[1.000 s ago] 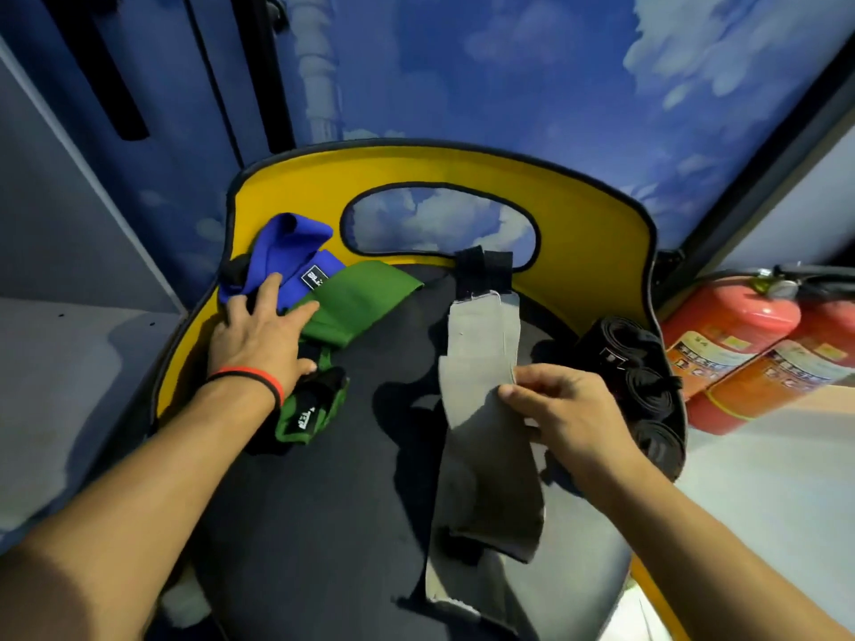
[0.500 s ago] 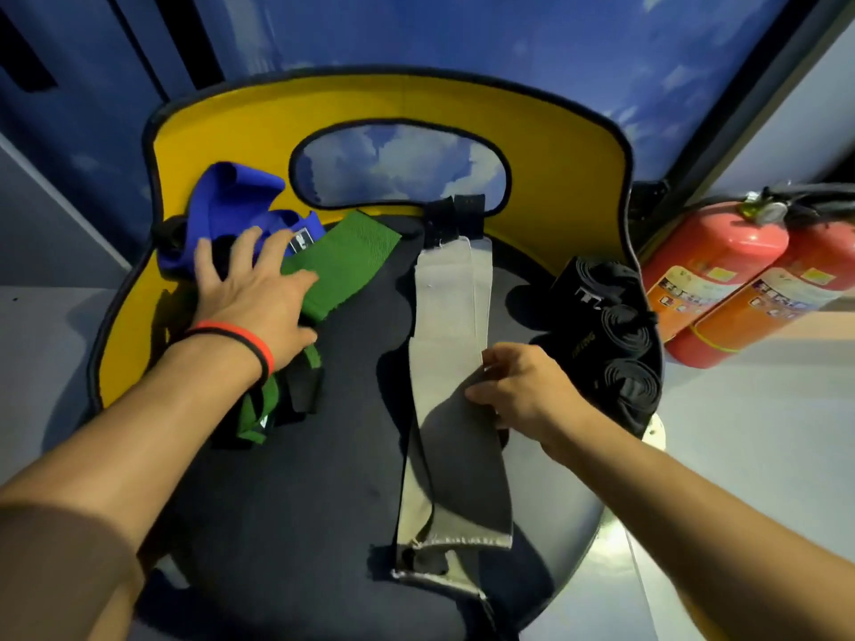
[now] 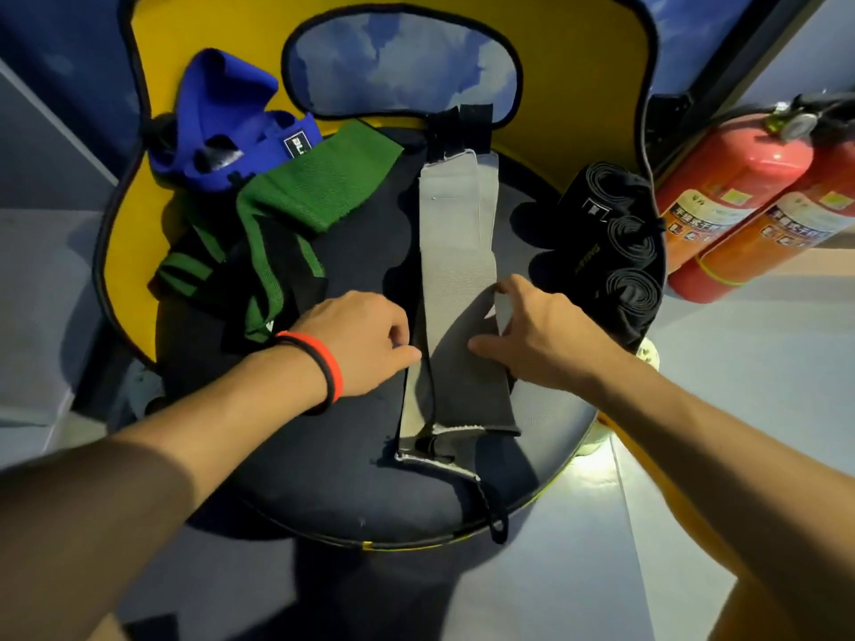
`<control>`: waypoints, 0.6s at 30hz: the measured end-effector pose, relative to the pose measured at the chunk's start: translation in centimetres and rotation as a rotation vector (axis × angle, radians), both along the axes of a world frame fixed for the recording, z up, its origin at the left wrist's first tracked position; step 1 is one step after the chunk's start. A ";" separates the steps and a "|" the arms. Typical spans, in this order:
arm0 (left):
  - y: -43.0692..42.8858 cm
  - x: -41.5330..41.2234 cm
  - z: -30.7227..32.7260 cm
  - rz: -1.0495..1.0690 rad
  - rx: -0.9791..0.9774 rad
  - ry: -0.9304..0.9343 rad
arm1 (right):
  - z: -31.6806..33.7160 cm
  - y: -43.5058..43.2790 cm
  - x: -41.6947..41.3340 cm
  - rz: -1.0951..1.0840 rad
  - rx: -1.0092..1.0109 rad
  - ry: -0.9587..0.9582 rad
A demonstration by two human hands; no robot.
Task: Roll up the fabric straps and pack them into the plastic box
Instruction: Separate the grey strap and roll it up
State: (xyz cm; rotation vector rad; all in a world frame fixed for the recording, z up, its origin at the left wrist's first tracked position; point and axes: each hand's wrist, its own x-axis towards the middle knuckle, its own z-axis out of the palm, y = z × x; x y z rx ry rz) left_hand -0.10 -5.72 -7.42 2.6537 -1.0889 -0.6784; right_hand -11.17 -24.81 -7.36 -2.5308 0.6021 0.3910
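Observation:
A long grey strap (image 3: pixel 455 242) lies lengthwise down the middle of the dark chair seat (image 3: pixel 324 464), its black end at the backrest. My right hand (image 3: pixel 536 335) pinches the strap's right edge and lifts a fold of it. My left hand (image 3: pixel 365 344) has its fingertips at the strap's left edge, fingers curled; a red and black band circles that wrist. A green strap (image 3: pixel 314 196) and a blue strap (image 3: pixel 222 108) lie loose at the seat's left. Three rolled black straps (image 3: pixel 620 252) sit in a row at the right. No plastic box shows.
The chair has a yellow backrest (image 3: pixel 569 85) with an oval opening. Two red fire extinguishers (image 3: pixel 740 187) lie on the pale floor at the right. A thin black cord (image 3: pixel 490 511) trails from the grey strap's near end over the seat's front rim.
My left hand left the green and blue straps and came across to the grey strap's left edge. My right hand stayed on the strap. The view tilted further down.

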 end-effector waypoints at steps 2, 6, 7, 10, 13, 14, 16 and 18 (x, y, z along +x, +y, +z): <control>0.3 -0.3 0.0 0.015 0.038 0.114 | 0.4 0.5 -1.0 0.023 0.030 0.104; 1.0 -1.1 0.1 -0.002 0.113 0.372 | 1.0 1.4 -2.9 0.087 0.095 0.229; 1.1 -1.5 0.1 -0.027 0.137 0.433 | 1.0 1.5 -3.2 0.137 0.096 0.286; 1.3 -2.6 0.2 -0.112 0.215 0.551 | 1.1 1.8 -3.6 0.227 0.184 0.426; 1.4 -3.3 0.1 -0.115 0.246 0.593 | 1.0 1.8 -4.0 0.283 0.242 0.439; 1.4 -3.4 0.1 -0.099 0.238 0.596 | 0.9 1.8 -4.2 0.330 0.197 0.401; 1.5 -3.4 0.0 -0.039 0.202 0.609 | 0.2 1.8 -4.5 0.420 0.086 0.291; 1.7 -3.4 -0.2 0.046 0.143 0.640 | 0.0 2.2 -4.7 0.467 0.067 0.220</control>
